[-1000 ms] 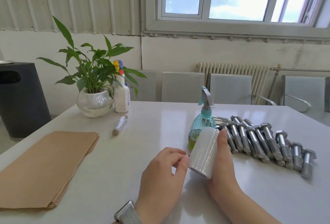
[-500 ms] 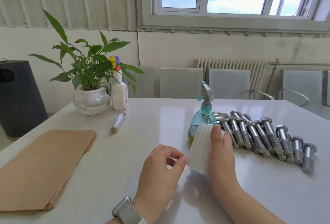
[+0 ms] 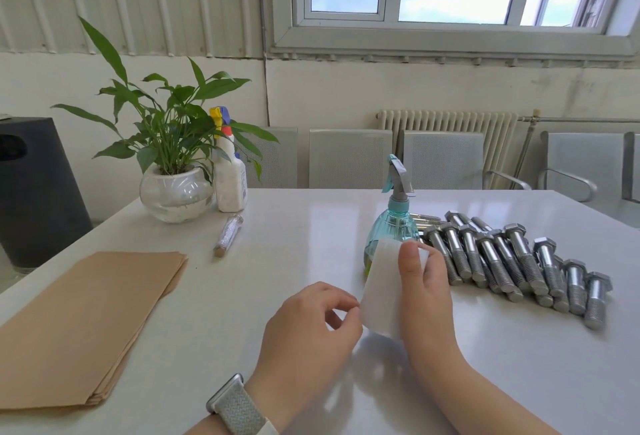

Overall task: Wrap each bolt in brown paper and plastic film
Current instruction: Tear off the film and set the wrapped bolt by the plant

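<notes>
now the film roll (image 3: 381,287) sits gripped in the right hand (image 3: 424,292).

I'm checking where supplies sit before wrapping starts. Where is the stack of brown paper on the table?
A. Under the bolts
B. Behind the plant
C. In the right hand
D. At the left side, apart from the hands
D: the brown paper lies flat at the table's left, untouched.

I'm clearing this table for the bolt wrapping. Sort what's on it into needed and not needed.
Needed:
- bolts, piled unwrapped at the right
- brown paper, stacked at the left
- roll of plastic film, held by the right hand, left hand picking at its edge
- wrapped bolt

Not needed:
- teal spray bottle
- potted plant
- white spray bottle
</notes>
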